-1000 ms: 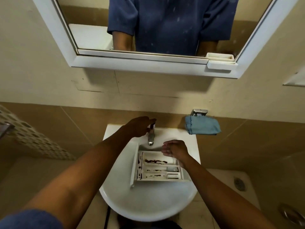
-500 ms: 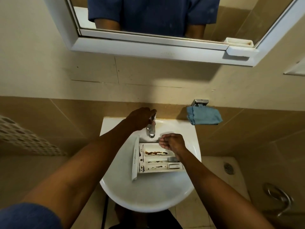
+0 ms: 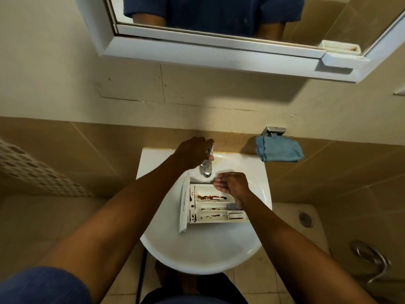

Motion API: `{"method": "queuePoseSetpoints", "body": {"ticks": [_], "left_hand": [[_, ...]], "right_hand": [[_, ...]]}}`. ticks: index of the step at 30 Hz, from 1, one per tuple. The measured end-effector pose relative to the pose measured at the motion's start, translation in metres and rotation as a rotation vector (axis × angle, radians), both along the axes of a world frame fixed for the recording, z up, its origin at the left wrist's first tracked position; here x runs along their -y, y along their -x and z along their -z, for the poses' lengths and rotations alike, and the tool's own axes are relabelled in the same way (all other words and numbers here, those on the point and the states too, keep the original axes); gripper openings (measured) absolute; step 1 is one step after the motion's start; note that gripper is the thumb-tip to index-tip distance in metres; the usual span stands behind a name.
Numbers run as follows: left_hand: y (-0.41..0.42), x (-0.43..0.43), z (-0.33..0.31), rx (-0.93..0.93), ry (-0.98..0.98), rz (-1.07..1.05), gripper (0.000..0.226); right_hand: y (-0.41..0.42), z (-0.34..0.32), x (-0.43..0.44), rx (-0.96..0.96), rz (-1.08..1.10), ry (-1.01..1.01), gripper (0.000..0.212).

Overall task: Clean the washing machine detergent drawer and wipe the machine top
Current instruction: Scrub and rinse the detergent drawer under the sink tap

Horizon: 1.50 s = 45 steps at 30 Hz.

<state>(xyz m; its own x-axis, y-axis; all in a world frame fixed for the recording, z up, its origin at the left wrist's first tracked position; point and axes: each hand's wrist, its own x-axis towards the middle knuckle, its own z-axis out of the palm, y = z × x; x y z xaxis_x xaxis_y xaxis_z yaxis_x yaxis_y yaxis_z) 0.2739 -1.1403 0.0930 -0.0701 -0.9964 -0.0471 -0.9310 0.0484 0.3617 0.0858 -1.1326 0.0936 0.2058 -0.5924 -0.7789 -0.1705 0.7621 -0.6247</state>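
The left hand (image 3: pixel 194 153) is curled over the top of the tap (image 3: pixel 207 168), fingers wrapped on its lever at the back of the sink (image 3: pixel 197 260). The right hand (image 3: pixel 232 185) hovers just beside the spout with its fingers loosely cupped and nothing held in them; whether its heel touches the tray below is hard to tell from this angle, and no running water can be made out. Directly under that hand, the detergent drawer (image 3: pixel 210 207) lies flat in the basin, open side up, its long front panel (image 3: pixel 184 205) to the left and its compartments streaked with dark brown residue (image 3: pixel 210 197). It looks like thin moulded plastic, so it should be light and stiff, easy to lift one-handed, but the dividers and the small insert at the right end may crack or pop loose if squeezed hard. Once wet and soapy it will likely turn slippery, so the safer hold is probably the thick front panel or a pinch over the outer side wall, not the inner partitions. A blue cloth (image 3: pixel 278 149) hangs on the wall to the right, well apart from the drawer.
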Motion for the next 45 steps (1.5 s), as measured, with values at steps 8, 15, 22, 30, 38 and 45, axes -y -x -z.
{"method": "queuePoseSetpoints", "body": {"ticks": [8, 15, 22, 30, 38, 45], "left_hand": [[0.005, -0.002, 0.000, 0.098, 0.074, -0.017, 0.044], [0.008, -0.001, -0.004, 0.123, 0.081, -0.031, 0.047], [0.006, 0.001, -0.002, 0.123, 0.105, -0.038, 0.045], [0.005, 0.005, 0.002, 0.207, 0.112, -0.047, 0.050], [0.005, 0.006, -0.001, 0.222, 0.087, -0.058, 0.051], [0.007, 0.005, -0.001, 0.224, 0.095, -0.078, 0.050]], "right_hand": [[0.001, 0.009, -0.002, -0.098, 0.082, 0.083, 0.020], [0.014, 0.011, -0.003, -0.171, 0.125, 0.110, 0.021], [0.018, 0.018, -0.008, -0.178, 0.152, 0.135, 0.014], [0.014, 0.024, -0.013, -0.235, 0.161, 0.167, 0.020], [0.007, 0.028, -0.010, -0.248, 0.179, 0.173, 0.017], [0.000, 0.025, -0.010, -0.224, 0.177, 0.162, 0.015]]}}
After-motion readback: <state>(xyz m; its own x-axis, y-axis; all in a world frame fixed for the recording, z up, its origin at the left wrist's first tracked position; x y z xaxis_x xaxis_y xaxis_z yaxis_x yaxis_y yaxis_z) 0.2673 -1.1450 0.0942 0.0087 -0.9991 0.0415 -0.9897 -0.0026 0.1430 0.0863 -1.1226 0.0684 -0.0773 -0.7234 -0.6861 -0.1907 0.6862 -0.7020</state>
